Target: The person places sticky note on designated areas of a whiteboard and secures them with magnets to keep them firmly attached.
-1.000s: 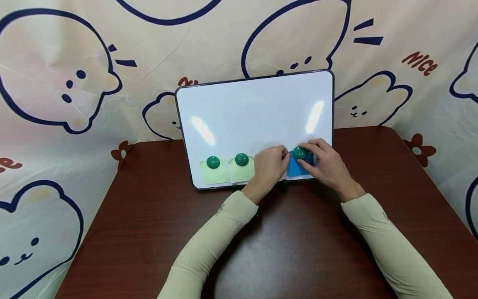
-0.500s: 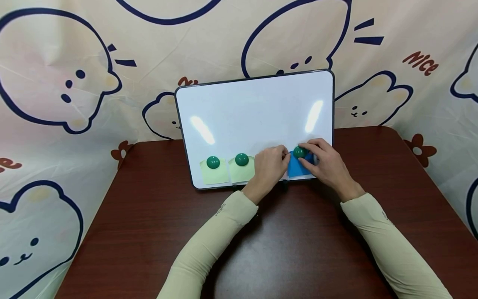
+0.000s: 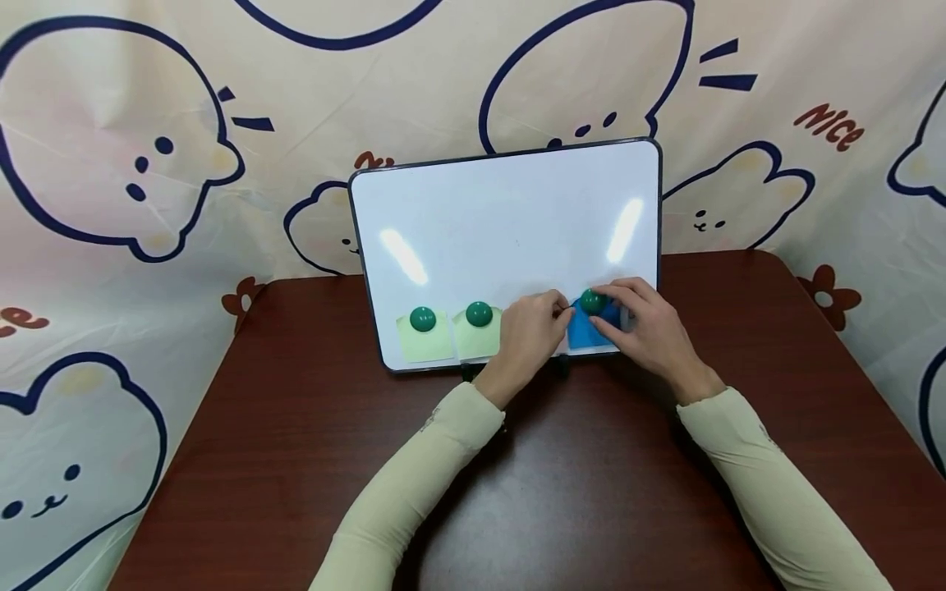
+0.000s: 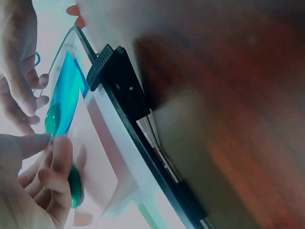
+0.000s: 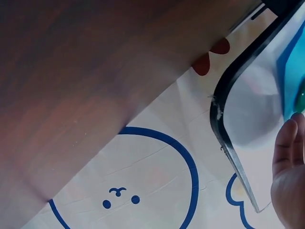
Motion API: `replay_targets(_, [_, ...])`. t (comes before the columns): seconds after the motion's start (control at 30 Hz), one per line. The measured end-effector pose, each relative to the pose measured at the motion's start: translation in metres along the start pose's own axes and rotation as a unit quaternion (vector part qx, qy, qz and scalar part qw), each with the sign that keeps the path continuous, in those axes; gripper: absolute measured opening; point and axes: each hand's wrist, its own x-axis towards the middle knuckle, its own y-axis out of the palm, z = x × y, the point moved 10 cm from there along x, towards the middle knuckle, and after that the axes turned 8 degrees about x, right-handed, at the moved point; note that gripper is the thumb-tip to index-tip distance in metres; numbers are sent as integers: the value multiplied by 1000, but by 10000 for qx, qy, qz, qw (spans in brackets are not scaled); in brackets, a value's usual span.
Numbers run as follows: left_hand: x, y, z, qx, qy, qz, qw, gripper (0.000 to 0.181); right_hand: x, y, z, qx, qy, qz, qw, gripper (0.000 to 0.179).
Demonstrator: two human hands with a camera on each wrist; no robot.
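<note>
A blue sticky note (image 3: 587, 332) lies at the lower right of the whiteboard (image 3: 502, 222), a round green magnet (image 3: 592, 301) at its top. My right hand (image 3: 650, 332) holds that magnet between thumb and index finger, while my left hand (image 3: 530, 328) pinches the note's upper left corner. In the left wrist view, a pink sticky note (image 4: 95, 162) with another green magnet (image 4: 75, 187) shows beside my left hand; the head view mostly hides both. Further left, two pale green sticky notes (image 3: 427, 349) each have a green magnet (image 3: 423, 319) at the top.
The whiteboard leans back on a black stand (image 4: 119, 81) at the rear of a dark brown wooden table (image 3: 318, 460). Behind and beside it hangs a cream cloth (image 3: 414, 98) with bear drawings.
The head view has shifted very slightly. Both hands stay at the blue sticky note and its magnet, with hardly any movement.
</note>
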Motion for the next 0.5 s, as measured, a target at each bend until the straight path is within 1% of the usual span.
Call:
replay_targets(0.13, [-5, -3, 3, -224, 144, -80, 9996, 18, -1, -1, 5, -15, -158, 17, 9999, 52])
replay_targets(0.23, [-9, -4, 5, -426, 189, -59, 9989, 18, -2, 0, 6, -21, -203, 89, 9998, 53])
replay_targets(0.33, [-12, -4, 5, -586, 227, 8, 9980, 21, -3, 2, 4, 21, -112, 204, 9997, 54])
replay_targets(0.5, [-18, -4, 7, -631, 190, 169, 9977, 23, -8, 5, 2, 122, 138, 421, 9989, 54])
